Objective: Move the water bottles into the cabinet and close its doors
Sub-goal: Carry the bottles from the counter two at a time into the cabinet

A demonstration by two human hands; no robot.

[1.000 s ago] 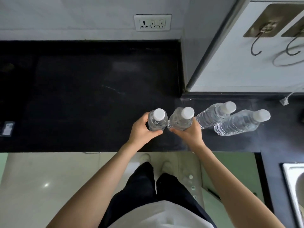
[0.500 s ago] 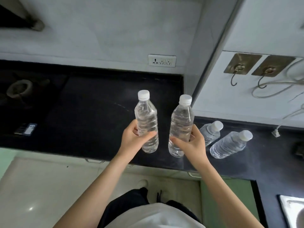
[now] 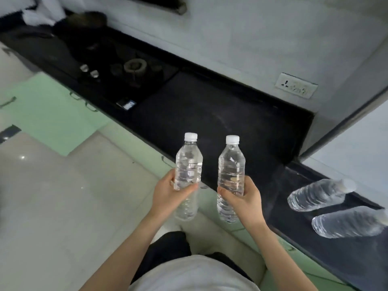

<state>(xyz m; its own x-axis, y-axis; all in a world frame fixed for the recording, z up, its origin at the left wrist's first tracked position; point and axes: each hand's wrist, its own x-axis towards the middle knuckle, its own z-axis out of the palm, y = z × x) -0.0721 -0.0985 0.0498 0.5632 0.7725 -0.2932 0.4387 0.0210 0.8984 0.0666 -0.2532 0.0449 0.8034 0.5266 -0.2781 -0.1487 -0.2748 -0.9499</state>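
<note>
Now both hands are closed around clear plastic water bottles with white caps — the left hand [image 3: 168, 193] grips one upright bottle [image 3: 188, 171], the right hand [image 3: 244, 196] another [image 3: 231, 171], side by side and apart, above the edge of the black stone counter [image 3: 220, 114]. Two more clear bottles [image 3: 319, 195] stand on the counter at right — near each other.

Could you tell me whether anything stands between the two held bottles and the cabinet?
The open cabinet isn't in view, so I cannot tell. Left hand and right hand each hold a bottle upright, with only bare floor visible ahead.
</note>
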